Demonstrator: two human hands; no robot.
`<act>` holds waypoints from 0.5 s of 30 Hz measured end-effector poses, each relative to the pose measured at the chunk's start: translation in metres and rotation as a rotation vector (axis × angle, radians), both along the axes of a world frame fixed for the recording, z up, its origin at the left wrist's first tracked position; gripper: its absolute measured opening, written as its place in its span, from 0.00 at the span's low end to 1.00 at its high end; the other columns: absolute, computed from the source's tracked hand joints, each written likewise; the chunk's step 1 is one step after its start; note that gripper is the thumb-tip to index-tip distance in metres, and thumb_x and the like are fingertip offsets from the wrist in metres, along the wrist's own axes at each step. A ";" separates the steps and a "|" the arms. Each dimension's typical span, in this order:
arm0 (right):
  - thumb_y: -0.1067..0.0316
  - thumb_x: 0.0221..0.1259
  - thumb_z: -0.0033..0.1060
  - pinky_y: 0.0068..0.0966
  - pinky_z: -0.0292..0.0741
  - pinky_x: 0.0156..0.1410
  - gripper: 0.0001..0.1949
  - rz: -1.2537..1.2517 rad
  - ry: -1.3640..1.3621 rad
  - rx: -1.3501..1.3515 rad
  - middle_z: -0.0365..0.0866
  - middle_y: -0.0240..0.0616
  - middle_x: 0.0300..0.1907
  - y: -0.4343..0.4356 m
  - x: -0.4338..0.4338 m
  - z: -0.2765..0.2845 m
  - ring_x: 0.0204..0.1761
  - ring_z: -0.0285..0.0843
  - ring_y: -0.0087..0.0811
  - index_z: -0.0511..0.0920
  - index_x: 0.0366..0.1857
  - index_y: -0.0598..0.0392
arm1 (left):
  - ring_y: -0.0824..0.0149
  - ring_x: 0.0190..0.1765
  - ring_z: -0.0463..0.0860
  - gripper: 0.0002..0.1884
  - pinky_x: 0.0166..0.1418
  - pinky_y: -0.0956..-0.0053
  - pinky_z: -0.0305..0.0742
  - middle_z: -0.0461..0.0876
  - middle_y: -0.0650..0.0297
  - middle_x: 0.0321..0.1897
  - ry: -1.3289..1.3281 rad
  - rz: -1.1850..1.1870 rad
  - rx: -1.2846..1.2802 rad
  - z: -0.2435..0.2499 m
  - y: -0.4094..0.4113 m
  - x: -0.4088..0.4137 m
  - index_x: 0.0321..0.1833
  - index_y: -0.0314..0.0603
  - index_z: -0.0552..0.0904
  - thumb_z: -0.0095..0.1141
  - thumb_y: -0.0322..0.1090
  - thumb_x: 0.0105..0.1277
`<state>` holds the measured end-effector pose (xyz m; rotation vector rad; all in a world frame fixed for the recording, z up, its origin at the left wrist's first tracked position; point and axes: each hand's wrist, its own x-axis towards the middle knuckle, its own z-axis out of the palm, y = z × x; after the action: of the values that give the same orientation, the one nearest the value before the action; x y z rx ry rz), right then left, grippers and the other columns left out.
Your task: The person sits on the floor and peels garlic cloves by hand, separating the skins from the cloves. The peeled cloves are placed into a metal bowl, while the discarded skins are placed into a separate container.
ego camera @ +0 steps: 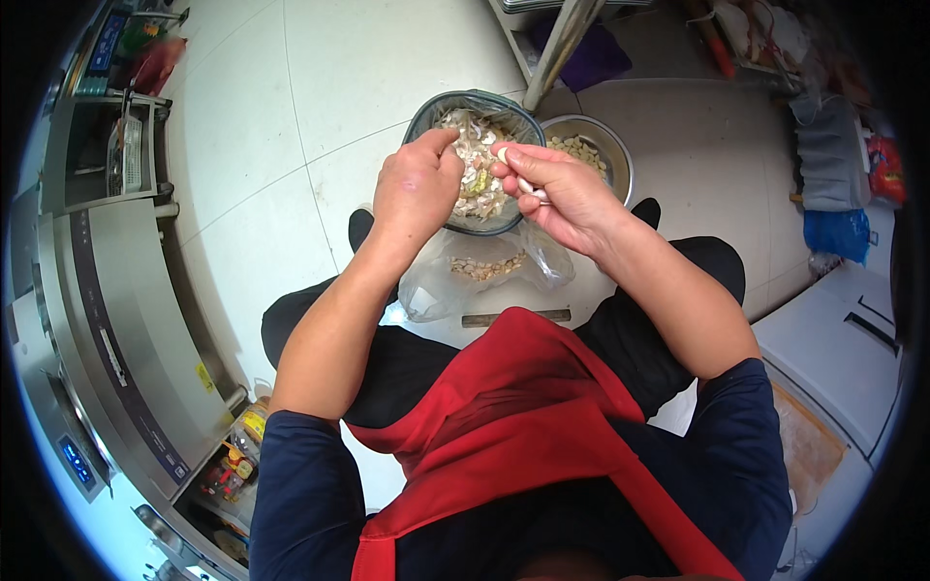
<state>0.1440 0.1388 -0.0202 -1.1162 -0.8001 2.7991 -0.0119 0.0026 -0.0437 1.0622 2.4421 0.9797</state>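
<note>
My right hand [574, 192] holds several pale garlic cloves [529, 190]; one clove [503, 155] is pinched between its thumb and index finger. Just left of it, my left hand [418, 178] hovers over a bin [536, 129] lined with clear plastic, back of the hand up. Its fingertips are partly hidden, so whether it pinches anything is unclear. Papery garlic skins [476, 138] and other scraps fill the bin. Behind my right hand stands a round metal bowl [626, 163] with peeled cloves [577, 151]. A clear plastic bag [429, 279] with unpeeled cloves [487, 267] lies nearer my body.
A metal table leg [559, 58] rises just behind the bin and bowl. Stainless kitchen equipment [138, 276] lines the left side. On the right are a white cabinet or appliance [821, 334] and a blue bag [835, 234]. My knees flank the plastic bag.
</note>
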 end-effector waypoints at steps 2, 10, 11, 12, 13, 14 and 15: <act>0.65 0.83 0.54 0.10 0.72 0.34 0.17 0.003 -0.007 -0.008 0.82 0.35 0.48 0.001 0.000 0.001 0.39 0.77 0.15 0.75 0.65 0.64 | 0.65 0.34 0.88 0.15 0.42 0.69 0.81 0.89 0.55 0.30 -0.035 -0.001 -0.086 0.011 0.003 0.001 0.52 0.37 0.90 0.62 0.40 0.71; 0.64 0.85 0.51 0.13 0.71 0.36 0.13 0.027 0.015 -0.037 0.81 0.35 0.46 0.000 0.000 0.004 0.37 0.74 0.16 0.77 0.59 0.62 | 0.74 0.41 0.87 0.12 0.49 0.75 0.83 0.89 0.64 0.34 -0.759 -0.133 0.290 0.024 0.009 0.014 0.53 0.33 0.87 0.61 0.36 0.79; 0.64 0.85 0.51 0.13 0.71 0.35 0.12 0.030 0.030 -0.053 0.81 0.35 0.45 -0.001 0.000 0.003 0.36 0.74 0.16 0.77 0.57 0.61 | 0.74 0.41 0.87 0.12 0.50 0.75 0.83 0.89 0.64 0.35 -0.755 -0.165 0.278 0.023 0.008 0.014 0.54 0.32 0.86 0.61 0.36 0.79; 0.63 0.85 0.51 0.13 0.70 0.35 0.12 0.028 0.044 -0.068 0.81 0.34 0.44 -0.001 0.001 0.002 0.36 0.74 0.16 0.78 0.56 0.60 | 0.74 0.42 0.87 0.13 0.51 0.76 0.83 0.89 0.63 0.37 -0.753 -0.200 0.266 0.023 0.009 0.014 0.56 0.32 0.85 0.61 0.36 0.80; 0.63 0.85 0.52 0.13 0.70 0.35 0.12 0.038 0.049 -0.072 0.80 0.33 0.43 -0.001 0.002 0.000 0.36 0.73 0.16 0.78 0.56 0.60 | 0.73 0.42 0.87 0.13 0.52 0.76 0.83 0.89 0.63 0.38 -0.751 -0.235 0.254 0.023 0.009 0.015 0.57 0.31 0.84 0.60 0.35 0.80; 0.62 0.84 0.52 0.13 0.70 0.35 0.12 0.048 0.055 -0.076 0.80 0.32 0.42 -0.002 0.002 -0.002 0.35 0.73 0.16 0.78 0.55 0.60 | 0.74 0.41 0.86 0.13 0.50 0.77 0.82 0.88 0.64 0.36 -0.734 -0.226 0.265 0.020 0.010 0.017 0.56 0.32 0.84 0.60 0.36 0.80; 0.61 0.84 0.53 0.13 0.70 0.35 0.12 0.060 0.060 -0.079 0.80 0.31 0.41 -0.002 0.002 -0.004 0.35 0.72 0.16 0.78 0.54 0.59 | 0.75 0.39 0.85 0.13 0.47 0.79 0.81 0.87 0.65 0.35 -0.718 -0.215 0.278 0.016 0.010 0.021 0.55 0.32 0.85 0.60 0.38 0.81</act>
<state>0.1463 0.1366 -0.0247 -1.0294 -0.7361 2.9223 0.0095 0.0131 -0.0278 0.8296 1.6171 1.3588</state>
